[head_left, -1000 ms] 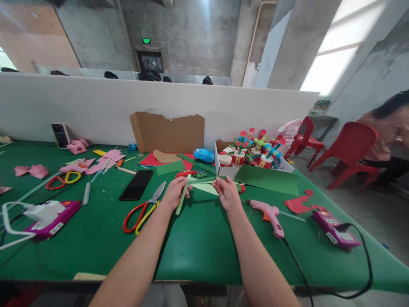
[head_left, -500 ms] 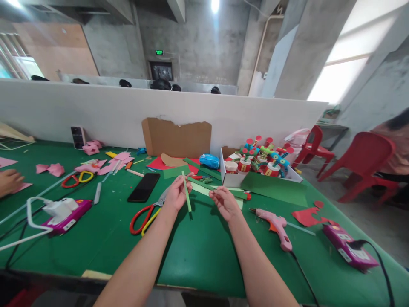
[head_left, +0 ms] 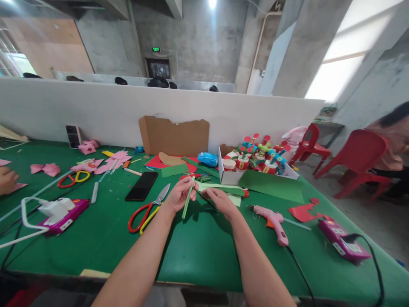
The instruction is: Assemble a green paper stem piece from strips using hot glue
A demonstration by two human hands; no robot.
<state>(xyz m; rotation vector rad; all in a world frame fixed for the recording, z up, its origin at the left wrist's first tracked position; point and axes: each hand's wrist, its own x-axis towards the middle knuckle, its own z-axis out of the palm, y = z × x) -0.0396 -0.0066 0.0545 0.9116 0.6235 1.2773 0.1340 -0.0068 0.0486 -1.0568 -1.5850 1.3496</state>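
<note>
My left hand (head_left: 179, 195) pinches a narrow green paper strip (head_left: 188, 199) that hangs down towards the green table (head_left: 198, 251). My right hand (head_left: 220, 201) is closed on a second, darker green strip (head_left: 207, 200) just right of the first. The two hands nearly touch above the table's middle. More green paper strips (head_left: 220, 187) lie just behind my hands. Red-and-yellow scissors (head_left: 147, 209) rest to the left of my left hand.
A black phone (head_left: 142, 186), a pink glue gun (head_left: 271, 217) with cable, a purple device (head_left: 343, 239) and a white box of coloured paper-cup crafts (head_left: 255, 160) lie around. Pink paper scraps (head_left: 96, 164) and another person's hand (head_left: 6, 181) are at left. Red chairs (head_left: 361, 157) stand right.
My hands have come closer together. The strip in my left hand has tilted from upright to slanting down-left. The camera has shifted slightly.
</note>
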